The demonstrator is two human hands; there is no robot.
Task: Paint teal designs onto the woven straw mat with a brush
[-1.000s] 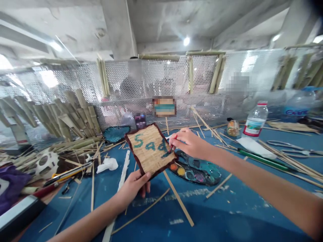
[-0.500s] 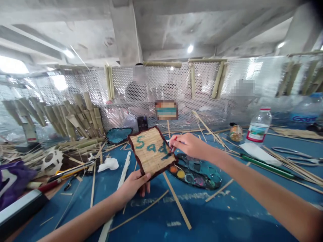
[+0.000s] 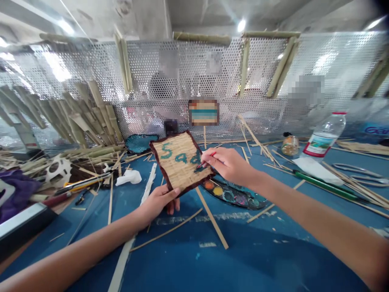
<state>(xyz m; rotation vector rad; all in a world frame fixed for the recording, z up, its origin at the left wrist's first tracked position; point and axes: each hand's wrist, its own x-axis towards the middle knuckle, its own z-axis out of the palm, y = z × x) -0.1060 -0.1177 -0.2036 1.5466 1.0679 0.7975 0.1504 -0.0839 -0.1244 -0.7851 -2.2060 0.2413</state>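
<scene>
A shiny wall full of little holes (image 3: 261, 61) stands behind a long blue table (image 3: 243, 259). At the far right, a blue label (image 3: 375, 129) seems to start with "Ga"; the rest is hard to read. A woven tan board (image 3: 180, 174) with a dark brown edge is held tilted up over the middle of the table. Just behind its lower right side lies a messy paint tray (image 3: 231, 197). A red-capped water bottle (image 3: 325, 136) has a red, green and blue label, its words too small to read. The left hand (image 3: 159, 200) pinches the board's bottom edge, thumb in front. The right hand (image 3: 229, 164) grips a thin red brush (image 3: 213, 154), its tip by the third letter. The blue-green letters (image 3: 165, 151) look like "Sad".
</scene>
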